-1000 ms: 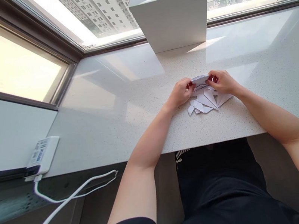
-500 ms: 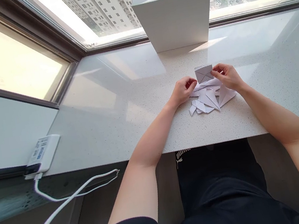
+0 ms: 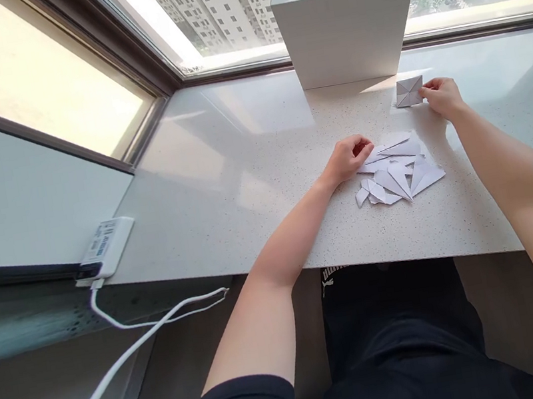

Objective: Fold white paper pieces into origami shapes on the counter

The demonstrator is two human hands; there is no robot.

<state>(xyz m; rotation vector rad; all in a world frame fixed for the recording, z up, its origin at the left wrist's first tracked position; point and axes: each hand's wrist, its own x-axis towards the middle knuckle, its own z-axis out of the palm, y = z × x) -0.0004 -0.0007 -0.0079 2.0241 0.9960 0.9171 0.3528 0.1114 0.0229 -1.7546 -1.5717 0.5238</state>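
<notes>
A small square of folded white paper (image 3: 408,91) stands on edge on the speckled counter (image 3: 254,188), just right of a white box (image 3: 344,22). My right hand (image 3: 441,96) pinches that folded paper at its right edge. Nearer to me lies a pile of several folded white paper pieces (image 3: 398,172). My left hand (image 3: 351,156) rests on the counter at the pile's left edge, fingers curled, touching the nearest pieces but gripping none.
A white power bank (image 3: 105,247) with a white cable (image 3: 132,342) sits on the ledge at the left. Window frames run along the back and left of the counter. My dark-clothed lap (image 3: 400,340) is below the counter's front edge.
My right hand has carried the folded square away from the pile, back and to the right, beside the white box. My left hand let go of it and stayed by the pile.
</notes>
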